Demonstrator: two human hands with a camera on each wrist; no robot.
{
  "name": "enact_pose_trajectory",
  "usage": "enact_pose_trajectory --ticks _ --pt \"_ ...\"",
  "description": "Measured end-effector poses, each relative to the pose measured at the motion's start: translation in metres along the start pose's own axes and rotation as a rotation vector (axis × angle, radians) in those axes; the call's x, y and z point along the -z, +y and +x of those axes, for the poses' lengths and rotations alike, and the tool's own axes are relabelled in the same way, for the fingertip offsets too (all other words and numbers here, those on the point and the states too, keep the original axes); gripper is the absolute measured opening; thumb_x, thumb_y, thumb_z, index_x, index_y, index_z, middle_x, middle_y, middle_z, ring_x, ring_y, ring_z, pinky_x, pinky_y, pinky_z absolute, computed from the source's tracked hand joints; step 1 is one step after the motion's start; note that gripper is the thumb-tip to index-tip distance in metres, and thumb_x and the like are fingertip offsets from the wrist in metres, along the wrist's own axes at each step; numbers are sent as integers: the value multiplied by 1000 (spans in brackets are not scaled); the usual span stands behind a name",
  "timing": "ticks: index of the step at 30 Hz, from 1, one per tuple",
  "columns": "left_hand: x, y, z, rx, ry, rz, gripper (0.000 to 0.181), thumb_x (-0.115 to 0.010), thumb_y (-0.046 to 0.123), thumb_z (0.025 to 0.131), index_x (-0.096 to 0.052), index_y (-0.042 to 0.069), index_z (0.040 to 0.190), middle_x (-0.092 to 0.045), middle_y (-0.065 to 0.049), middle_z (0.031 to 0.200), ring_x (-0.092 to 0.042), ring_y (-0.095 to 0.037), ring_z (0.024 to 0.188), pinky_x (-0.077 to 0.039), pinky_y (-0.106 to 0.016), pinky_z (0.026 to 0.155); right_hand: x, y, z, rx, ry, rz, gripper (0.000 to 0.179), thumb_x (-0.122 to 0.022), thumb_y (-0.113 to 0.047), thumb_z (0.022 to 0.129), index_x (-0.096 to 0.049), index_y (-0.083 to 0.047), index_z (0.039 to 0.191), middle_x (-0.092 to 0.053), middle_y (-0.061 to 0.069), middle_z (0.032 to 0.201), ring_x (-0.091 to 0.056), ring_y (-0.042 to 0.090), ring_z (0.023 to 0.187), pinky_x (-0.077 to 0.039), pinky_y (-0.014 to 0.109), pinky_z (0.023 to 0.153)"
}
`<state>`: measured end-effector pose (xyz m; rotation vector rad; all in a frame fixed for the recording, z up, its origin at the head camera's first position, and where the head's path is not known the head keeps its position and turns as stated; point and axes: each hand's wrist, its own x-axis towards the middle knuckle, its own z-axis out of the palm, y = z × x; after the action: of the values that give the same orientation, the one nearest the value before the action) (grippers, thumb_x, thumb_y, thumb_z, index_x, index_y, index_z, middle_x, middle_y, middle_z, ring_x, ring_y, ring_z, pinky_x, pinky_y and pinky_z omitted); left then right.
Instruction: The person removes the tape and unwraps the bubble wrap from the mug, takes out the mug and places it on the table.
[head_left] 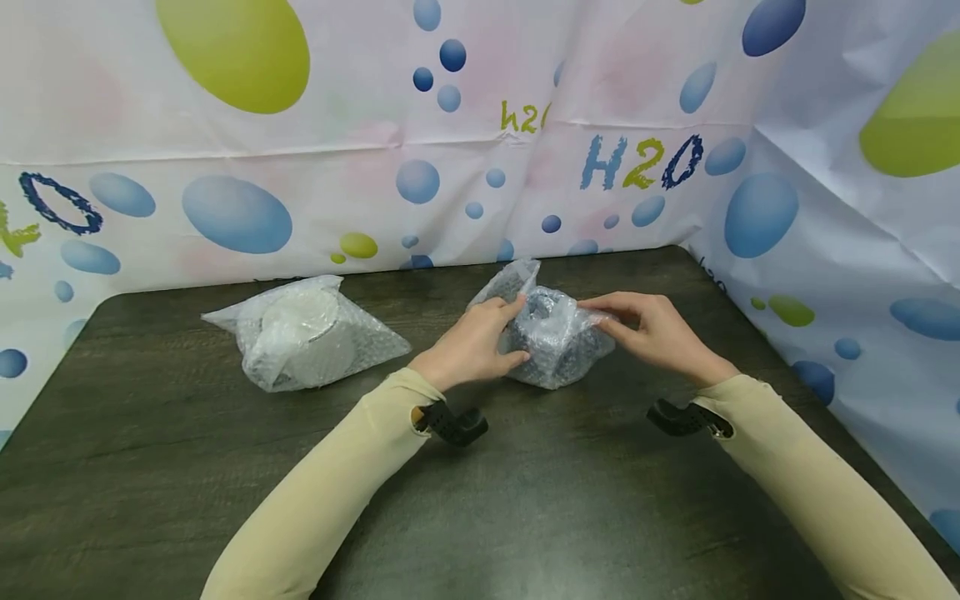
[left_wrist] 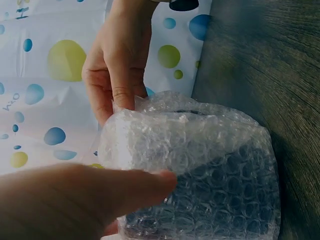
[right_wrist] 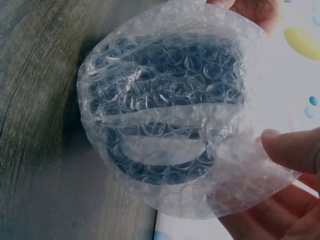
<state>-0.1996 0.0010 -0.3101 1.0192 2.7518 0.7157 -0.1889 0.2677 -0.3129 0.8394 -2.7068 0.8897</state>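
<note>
So this looked like a bubble-wrap job in the middle of things: both hands were on a dark blue, mug-like thing [right_wrist: 200, 65] done up in bubble wrap [head_left: 555, 367], sitting on the table [head_left: 570, 500] toward the far edge, right between the hands. My read is that the wrap was being worked around it, though honestly I couldn't tell from this if it was going on or coming off.

The right hand [head_left: 660, 333] was pinching the wrap's edge between thumb and fingers. The left hand [head_left: 476, 337] was on the other side, thumb spread well away from the fingers, seemingly just steadying the bundle next to a loose flap [head_left: 506, 283] that stuck up behind it. I'd guess the next move called for a light grip on that slack plastic, with the left hand keeping the lump from rolling.

Texture-wise, the wrap was clear, shiny and crinkly, with round bubbles and sharp folds. Under it you could make out a rounded dark body and a curved loop, probably a handle. Well off to the left lay a second wrapped bundle [head_left: 300, 333], whitish and roundish inside, with pointy plastic corners. The table had a dark wood-grain look.
</note>
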Motion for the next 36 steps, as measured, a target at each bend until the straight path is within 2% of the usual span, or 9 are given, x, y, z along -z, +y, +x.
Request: enact_pose_trajectory --ticks 5,10,13,17,21,25,29,32,36 --pt "2 1 1 -13 0 0 83 -66 43 89 -27 1 149 -49 -21 138 -53 -29 121 -46 -40 99 0 1 1 22 39 -13 27 -60 0 92 -69 -6 116 -71 12 104 -55 6 65 -45 22 57" --pt "-1 2 1 5 38 -20 85 -63 51 88 -30 1 148 -52 -21 136 -54 -29 121 -46 -41 98 -2 0 3 27 55 -11 23 -59 0 93 -70 -6 112 -72 11 99 -56 12 63 -44 24 55" --pt "-3 4 1 28 65 -33 84 -64 51 88 -32 1 148 -52 -21 136 -53 -30 122 -46 -41 99 -4 -2 4 0 67 1 21 -57 -2 94 -70 -7 110 -71 8 90 -54 13 58 -43 24 52" --pt "-7 5 -2 61 61 -35 83 -65 50 87 -34 2 147 -50 -20 139 -50 -31 127 -43 -42 103 -7 -5 3 -60 64 32 17 -55 -7 97 -69 -8 106 -67 5 81 -46 8 53 -39 24 48" --pt "-9 5 -1 57 58 -29 83 -65 50 87 -34 1 147 -50 -21 139 -49 -31 128 -43 -43 103 -7 -5 1 -101 74 45 16 -54 -10 98 -68 -7 105 -67 6 81 -47 6 54 -39 25 48" --pt "-8 6 0 50 69 -25 82 -65 49 88 -35 1 147 -50 -21 139 -50 -31 128 -44 -43 103 -5 -4 3 -118 94 35 16 -53 -12 99 -67 -8 104 -62 5 72 -42 6 49 -36 26 45" --pt "-7 6 0 55 68 -17 82 -65 50 88 -34 2 147 -50 -21 140 -50 -32 128 -44 -43 102 -5 -3 4 -141 85 37 17 -51 -16 100 -66 -8 105 -52 3 62 -36 7 45 -34 27 43" --pt "-8 5 1 51 71 -10 82 -64 50 88 -34 2 147 -49 -22 140 -49 -32 128 -44 -44 103 -5 -3 3 -181 77 54 20 -50 -20 101 -65 -8 107 -51 5 64 -36 9 46 -34 27 44" --pt "-9 5 1 52 79 -4 83 -64 51 88 -33 2 148 -49 -23 139 -49 -33 128 -44 -44 103 -3 -3 3 -258 58 90 25 -46 -25 102 -63 -8 112 -64 11 86 -51 12 61 -39 28 53"
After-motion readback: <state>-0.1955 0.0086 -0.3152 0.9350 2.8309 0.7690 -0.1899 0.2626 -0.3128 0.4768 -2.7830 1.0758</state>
